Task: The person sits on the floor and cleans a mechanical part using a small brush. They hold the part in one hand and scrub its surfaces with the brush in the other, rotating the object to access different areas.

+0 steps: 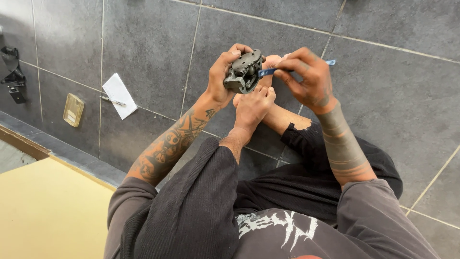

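I sit on a grey tiled floor with my bare feet [253, 101] out in front. My left hand [221, 76] grips a dark grey cast metal part [244, 71], a lumpy housing with bolt holes, held up above my feet. My right hand [306, 76] pinches a thin blue tool [268, 72] whose tip meets the right side of the metal part. The tool's far end sticks out past my fingers at the right.
A white folded paper [120, 96] with a pen [113, 100] on it lies on the tiles at left. Beside it sits a small yellowish translucent box [73, 110]. A black object [13, 74] is at the far left edge. A tan board [48, 211] fills the lower left.
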